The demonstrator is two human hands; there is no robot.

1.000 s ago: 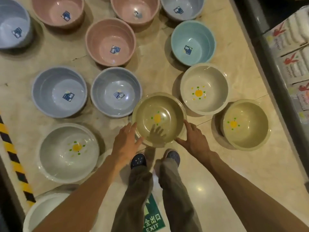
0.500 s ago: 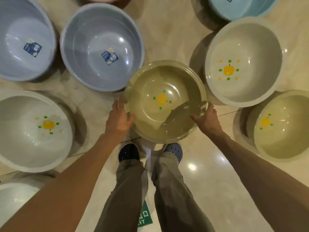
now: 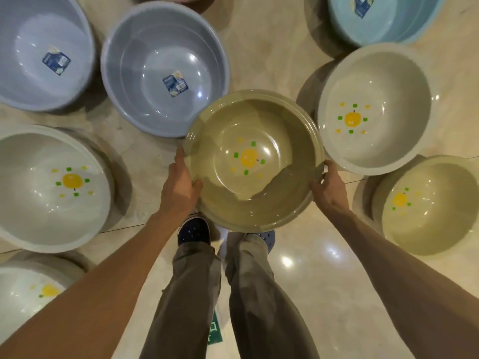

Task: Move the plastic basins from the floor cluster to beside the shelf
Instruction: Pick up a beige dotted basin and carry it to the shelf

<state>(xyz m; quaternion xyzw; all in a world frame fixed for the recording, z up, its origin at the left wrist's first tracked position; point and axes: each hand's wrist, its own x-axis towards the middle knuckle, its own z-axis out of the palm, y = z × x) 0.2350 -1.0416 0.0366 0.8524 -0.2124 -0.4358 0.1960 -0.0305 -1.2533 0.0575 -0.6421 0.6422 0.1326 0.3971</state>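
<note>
An olive-green plastic basin (image 3: 285, 203) with a yellow fruit print on its bottom sits in the middle of the view, above my shoes. My left hand (image 3: 180, 189) grips its left rim, thumb over the edge. Gripping the right rim is my right hand (image 3: 328, 189). The basin overlaps my shoes and the grey-blue basin (image 3: 145, 99) behind it, so it appears raised off the floor. The shelf is out of view.
Around it on the beige tiled floor stand more basins: a cream one (image 3: 404, 141) and an olive one (image 3: 440, 229) on the right, a light blue one (image 3: 394, 24) at top right, white ones (image 3: 33, 221) on the left. A green floor sign (image 3: 215, 332) lies between my legs.
Both hands went from touching the olive basin's near rim to gripping its two sides. The basin has risen toward the camera, and the view has dropped closer to the floor.
</note>
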